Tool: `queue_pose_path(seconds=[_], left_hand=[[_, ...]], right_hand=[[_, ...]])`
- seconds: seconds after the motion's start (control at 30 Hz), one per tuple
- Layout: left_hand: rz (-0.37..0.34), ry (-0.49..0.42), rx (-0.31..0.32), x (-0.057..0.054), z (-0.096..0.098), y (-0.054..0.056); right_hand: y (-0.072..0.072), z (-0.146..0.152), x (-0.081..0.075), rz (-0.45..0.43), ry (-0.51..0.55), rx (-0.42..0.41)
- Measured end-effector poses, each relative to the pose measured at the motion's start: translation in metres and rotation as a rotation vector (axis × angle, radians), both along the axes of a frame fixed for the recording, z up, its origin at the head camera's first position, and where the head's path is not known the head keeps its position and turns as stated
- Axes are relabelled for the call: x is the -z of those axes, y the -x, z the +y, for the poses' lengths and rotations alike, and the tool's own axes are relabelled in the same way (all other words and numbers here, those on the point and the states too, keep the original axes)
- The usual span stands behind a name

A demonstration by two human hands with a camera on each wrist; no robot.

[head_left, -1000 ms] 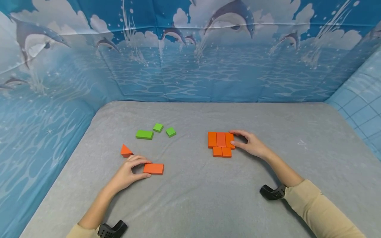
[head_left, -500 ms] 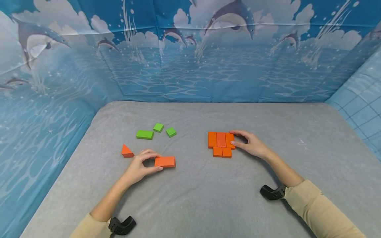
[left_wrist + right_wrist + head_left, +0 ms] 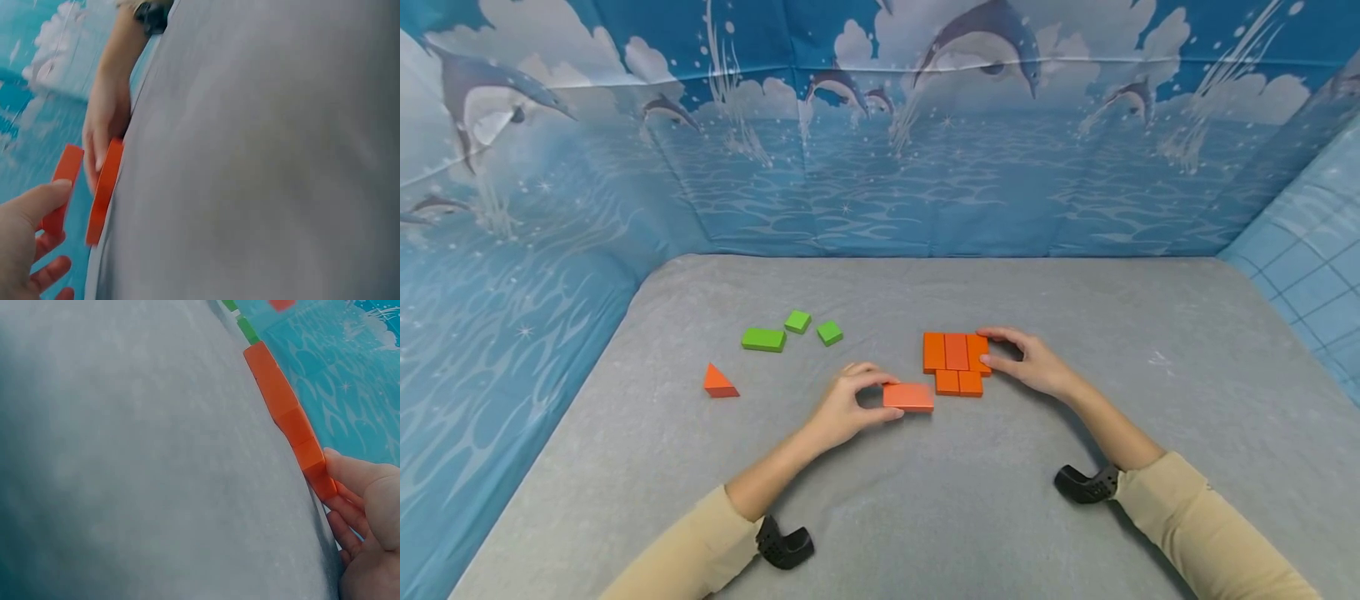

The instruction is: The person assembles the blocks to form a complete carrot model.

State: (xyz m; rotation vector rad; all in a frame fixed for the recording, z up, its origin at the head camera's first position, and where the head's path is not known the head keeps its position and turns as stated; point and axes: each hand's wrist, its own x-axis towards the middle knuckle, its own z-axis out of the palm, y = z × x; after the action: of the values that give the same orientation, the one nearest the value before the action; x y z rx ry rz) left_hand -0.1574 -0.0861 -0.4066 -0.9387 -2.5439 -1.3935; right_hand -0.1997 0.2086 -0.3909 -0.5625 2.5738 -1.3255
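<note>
My left hand [image 3: 842,410] pinches a rectangular orange block [image 3: 910,397] between thumb and fingers. In the left wrist view, that block [image 3: 65,181] hangs above the table, apart from the flat group beyond it. The group has three upright orange blocks [image 3: 956,352] side by side, with two smaller orange blocks [image 3: 958,383] against their near edge. Around the rightmost block [image 3: 976,350] of the row, my right hand [image 3: 1036,367] has its fingertips at the far corner and its thumb on the near part. The right wrist view shows the thumb [image 3: 350,472] touching that block's edge.
An orange triangular block [image 3: 720,382] lies at the left of the grey tabletop [image 3: 880,500]. Farther back are a long green block [image 3: 763,340] and two small green blocks [image 3: 798,322]. A blue dolphin-print curtain [image 3: 880,183] rises behind and along the sides.
My left hand has carried the orange block rightward from near the triangular block to just left of the orange group. The right hand and the group have stayed in place.
</note>
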Motion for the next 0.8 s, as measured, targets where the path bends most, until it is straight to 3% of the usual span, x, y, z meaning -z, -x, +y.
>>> queue_pose_path(seconds=[0.07, 0.3, 0.57, 0.8], left_hand=[[0.036, 0.032, 0.004, 0.012, 0.011, 0.004], [0.047, 0.16, 0.012, 0.018, 0.043, -0.001], [0.155, 0.299, -0.043, 0.023, 0.06, -0.005], [0.22, 0.301, -0.069, 0.027, 0.062, -0.007]], right_hand=[[0.002, 0.001, 0.004, 0.007, 0.004, -0.004], [0.018, 0.013, 0.031, 0.027, 0.016, -0.003], [0.02, 0.014, 0.033, 0.026, 0.026, -0.011], [0.019, 0.015, 0.032, 0.028, 0.011, -0.007]])
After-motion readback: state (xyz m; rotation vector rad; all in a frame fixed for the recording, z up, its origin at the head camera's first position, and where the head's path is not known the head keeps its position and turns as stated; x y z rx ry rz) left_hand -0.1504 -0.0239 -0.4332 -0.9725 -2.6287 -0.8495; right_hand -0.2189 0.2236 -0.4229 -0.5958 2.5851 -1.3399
